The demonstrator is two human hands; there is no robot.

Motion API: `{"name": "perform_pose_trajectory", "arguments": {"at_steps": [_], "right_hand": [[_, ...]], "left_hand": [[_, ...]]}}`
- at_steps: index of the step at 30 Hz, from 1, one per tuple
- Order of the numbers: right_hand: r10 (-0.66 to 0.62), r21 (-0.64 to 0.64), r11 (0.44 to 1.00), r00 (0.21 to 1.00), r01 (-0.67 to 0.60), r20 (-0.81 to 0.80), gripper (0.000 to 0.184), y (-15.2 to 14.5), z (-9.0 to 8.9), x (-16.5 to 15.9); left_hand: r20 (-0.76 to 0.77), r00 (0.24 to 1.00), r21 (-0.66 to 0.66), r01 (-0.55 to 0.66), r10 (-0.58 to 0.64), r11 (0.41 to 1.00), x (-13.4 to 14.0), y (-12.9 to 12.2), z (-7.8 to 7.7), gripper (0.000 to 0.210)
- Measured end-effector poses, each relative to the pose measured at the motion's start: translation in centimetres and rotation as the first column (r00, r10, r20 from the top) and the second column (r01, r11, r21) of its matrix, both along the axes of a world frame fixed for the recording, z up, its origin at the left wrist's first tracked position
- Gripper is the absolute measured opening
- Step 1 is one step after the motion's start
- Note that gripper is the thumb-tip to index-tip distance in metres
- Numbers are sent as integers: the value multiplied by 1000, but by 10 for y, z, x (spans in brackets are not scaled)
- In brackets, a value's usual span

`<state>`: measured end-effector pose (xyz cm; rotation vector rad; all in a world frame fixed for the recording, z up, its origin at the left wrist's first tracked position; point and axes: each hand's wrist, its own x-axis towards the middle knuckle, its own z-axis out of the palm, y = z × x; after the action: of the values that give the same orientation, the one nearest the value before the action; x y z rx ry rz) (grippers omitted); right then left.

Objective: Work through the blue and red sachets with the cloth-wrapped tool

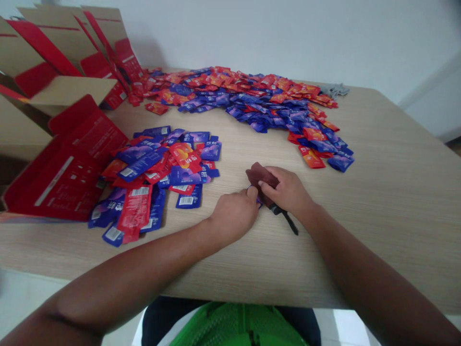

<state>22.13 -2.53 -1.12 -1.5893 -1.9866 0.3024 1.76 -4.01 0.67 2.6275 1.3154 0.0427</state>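
Observation:
My right hand is closed around a dark brown-maroon, flat, folded piece, near the middle of the table. A thin black strip sticks out below it toward me; I cannot tell whether the two are joined. My left hand is curled shut right beside it, its fingertips touching or nearly touching the brown piece. A small purple edge shows between the hands, mostly hidden, and what the left fingers hold cannot be made out. To the left lies a loose pile of purple and red printed packets.
A long heap of purple and orange-red packets runs along the back of the table, by the wall. Open red cardboard boxes with raised flaps stand at the left. A small grey bundle lies at the back right.

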Motion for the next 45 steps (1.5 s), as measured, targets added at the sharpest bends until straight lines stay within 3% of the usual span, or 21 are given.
{"name": "perform_pose_trajectory", "arguments": {"at_steps": [9,20,26,33,37,40,43,45], "right_hand": [[-90,3,996,996,90,10,25,0,4,0],[-102,32,994,995,102,3,28,1,1,1],[-179,81,980,983,181,-37,28,1,1,4],[-312,110,938,939,329,-148,33,7,-3,12],[-361,141,900,887,412,-288,37,6,-1,9],[-274,150,932,910,331,-311,38,0,2,4],[-79,111,988,965,110,-252,37,-6,6,-1],[33,73,997,980,-19,-198,37,-8,7,-4]], "left_hand": [[27,1000,219,9,-15,976,-3,0,-1,38],[119,993,115,1,-15,993,-4,4,0,37],[203,979,-3,-29,29,1000,-5,4,1,43],[197,977,202,42,-82,979,-10,6,2,45],[114,985,197,109,-133,974,-9,7,1,33],[93,984,148,140,-154,979,-8,5,0,26],[109,981,108,151,-162,983,-7,2,0,23],[122,980,94,148,-159,985,-7,1,0,25]]}}
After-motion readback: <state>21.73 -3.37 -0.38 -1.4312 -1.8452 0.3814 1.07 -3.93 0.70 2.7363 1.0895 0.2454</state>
